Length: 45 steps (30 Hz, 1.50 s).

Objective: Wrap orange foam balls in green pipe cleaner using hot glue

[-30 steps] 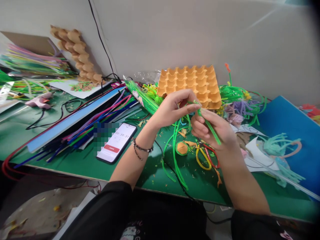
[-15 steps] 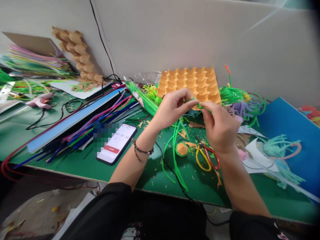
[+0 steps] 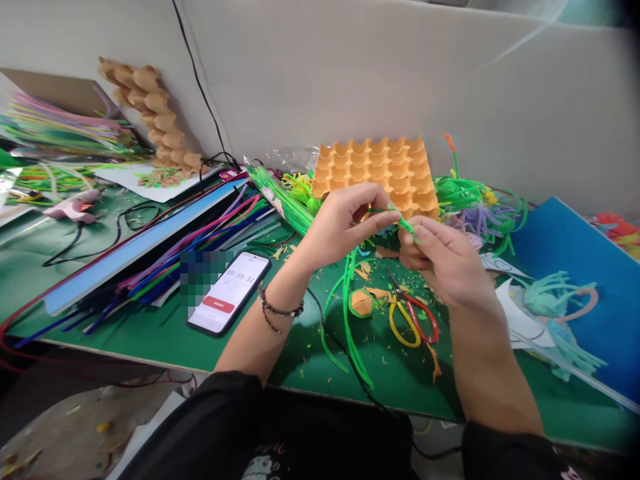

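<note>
Between my two hands, above the table, is a short piece of green pipe cleaner [image 3: 406,225] that looks twisted. My left hand [image 3: 345,220] pinches its upper left end between thumb and fingers. The fingers of my right hand [image 3: 443,260] are closed around its lower right end. Below them, loose green pipe cleaners [image 3: 349,320] hang down over the green table. A small orange cup-shaped piece with a green rim [image 3: 361,303] lies beside scissors [image 3: 411,320] with one yellow and one red handle. Behind my hands is an orange egg tray [image 3: 380,167].
A phone with a running timer [image 3: 227,293] lies left of my forearm. Bundled pipe cleaners [image 3: 195,253] and a pink glue gun [image 3: 75,205] with its cord are further left. A blue board [image 3: 575,280] stands at right. Scraps litter the table [image 3: 310,360].
My right hand has turned and now wraps its fingers round the green piece, which shows more plainly between the hands. The view has shifted slightly.
</note>
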Available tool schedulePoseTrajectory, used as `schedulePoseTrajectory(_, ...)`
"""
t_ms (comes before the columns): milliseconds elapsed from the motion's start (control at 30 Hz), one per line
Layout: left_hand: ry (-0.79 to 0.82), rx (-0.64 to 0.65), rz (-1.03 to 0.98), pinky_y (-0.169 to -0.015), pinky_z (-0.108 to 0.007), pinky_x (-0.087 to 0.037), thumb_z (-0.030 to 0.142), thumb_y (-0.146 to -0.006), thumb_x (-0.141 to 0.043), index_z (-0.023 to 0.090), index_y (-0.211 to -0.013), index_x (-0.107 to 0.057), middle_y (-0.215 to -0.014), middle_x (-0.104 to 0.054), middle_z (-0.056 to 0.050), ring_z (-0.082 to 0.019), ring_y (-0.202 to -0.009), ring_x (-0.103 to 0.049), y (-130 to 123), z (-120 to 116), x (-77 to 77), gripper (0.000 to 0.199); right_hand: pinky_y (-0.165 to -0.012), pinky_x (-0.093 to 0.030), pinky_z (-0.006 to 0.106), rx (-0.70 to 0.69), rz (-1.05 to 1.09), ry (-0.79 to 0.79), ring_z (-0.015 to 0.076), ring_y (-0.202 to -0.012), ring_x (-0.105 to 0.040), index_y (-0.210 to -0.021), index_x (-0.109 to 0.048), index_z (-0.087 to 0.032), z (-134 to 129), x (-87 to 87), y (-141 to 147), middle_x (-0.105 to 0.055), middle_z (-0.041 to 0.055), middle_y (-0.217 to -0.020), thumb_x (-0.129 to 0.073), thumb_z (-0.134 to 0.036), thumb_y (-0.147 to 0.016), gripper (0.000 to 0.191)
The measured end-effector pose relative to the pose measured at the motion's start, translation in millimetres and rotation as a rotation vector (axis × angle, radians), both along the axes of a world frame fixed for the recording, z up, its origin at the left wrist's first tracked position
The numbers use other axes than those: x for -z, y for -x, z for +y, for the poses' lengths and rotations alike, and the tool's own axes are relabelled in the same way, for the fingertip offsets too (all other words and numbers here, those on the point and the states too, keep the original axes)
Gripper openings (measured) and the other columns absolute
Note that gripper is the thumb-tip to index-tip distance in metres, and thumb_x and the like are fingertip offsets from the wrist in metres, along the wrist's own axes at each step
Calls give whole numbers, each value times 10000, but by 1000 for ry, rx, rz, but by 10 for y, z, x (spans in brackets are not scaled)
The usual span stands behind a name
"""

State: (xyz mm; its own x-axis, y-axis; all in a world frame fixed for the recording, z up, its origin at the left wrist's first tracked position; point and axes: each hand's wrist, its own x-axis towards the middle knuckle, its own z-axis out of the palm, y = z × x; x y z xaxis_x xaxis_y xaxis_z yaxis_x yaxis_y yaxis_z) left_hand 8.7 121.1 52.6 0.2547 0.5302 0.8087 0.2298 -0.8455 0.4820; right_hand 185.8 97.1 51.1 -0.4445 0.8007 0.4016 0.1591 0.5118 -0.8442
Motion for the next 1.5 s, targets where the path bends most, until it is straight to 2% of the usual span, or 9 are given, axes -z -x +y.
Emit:
schedulePoseTrajectory(133,166,77,-42,-407,-165,-230,395,-821,-632,156,-651,-497,-538,-359,72,-31,-468,-286,38,-20,-28,323,-613,-463,220,211,-244,-412,93,-678,-582,-993,-593,-217,-78,-21,-18,-622,-8,-787,-469,-229,-916,147)
schedulePoseTrajectory(267,254,137,-70,-405,-161,-232,391,-800,-657,151,-674,-512,-545,-380,72,-23,-463,-293,62,-19,-23,308,-681,-514,237,311,-422,-742,129,-768,-667,-1065,-595,-207,-101,-4,-23,-710,22,-918,-511,-172,-889,198)
schedulePoseTrajectory(633,158,115,-44,-430,-180,-245,408,-844,-602,166,-692,-494,-574,-347,64,-36,-488,-292,53,-23,15,306,-651,-507,206,396,-407,-940,125,-768,-694,-1029,-614,-203,-124,7,27,-738,15,-899,-509,-203,-912,158)
schedulePoseTrajectory(800,-61,69,-29,-493,-203,-338,416,-900,-516,180,-754,-526,-647,-458,32,-62,-555,-401,-8,-47,7,278,-544,-438,204,404,-280,-839,80,-555,-575,-933,-620,-221,-154,11,51,-660,-33,-693,-482,-221,-918,139)
schedulePoseTrajectory(900,-205,47,-37,-526,-215,-363,301,-905,-533,186,-764,-530,-659,-509,28,-72,-587,-444,-18,-50,-2,182,-497,-390,222,355,-194,-625,79,-487,-477,-879,-609,-236,-154,8,58,-549,-48,-593,-458,-277,-931,164)
schedulePoseTrajectory(1067,-408,-62,61,-649,-261,-411,184,-868,-567,201,-800,-544,-710,-574,25,-97,-662,-489,1,-40,-1,74,-389,-272,217,151,-36,-98,61,-409,-341,-743,-538,-221,-151,-21,54,-409,-64,-523,-452,-382,-930,261)
schedulePoseTrajectory(1233,-472,-94,123,-650,-276,-423,229,-906,-493,212,-801,-542,-714,-593,29,-104,-642,-513,-21,-85,-18,117,-296,-187,210,-227,174,286,62,-329,-263,-699,-496,-223,-125,-35,-8,-339,-89,-438,-448,-399,-914,282)
schedulePoseTrajectory(1300,-401,-85,102,-601,-250,-412,221,-899,-501,200,-766,-517,-687,-575,26,-96,-619,-494,-33,-110,-25,136,-325,-251,212,-200,107,175,63,-345,-318,-741,-508,-219,-123,-41,-26,-387,-85,-461,-420,-381,-935,267)
schedulePoseTrajectory(1500,-170,-135,23,-468,-212,-313,227,-864,-535,201,-679,-416,-549,-372,71,-62,-476,-337,-45,-131,-8,222,-623,-437,290,466,-389,-727,133,-643,-583,-1017,-580,-247,-136,3,-37,-643,2,-735,-472,-313,-928,155)
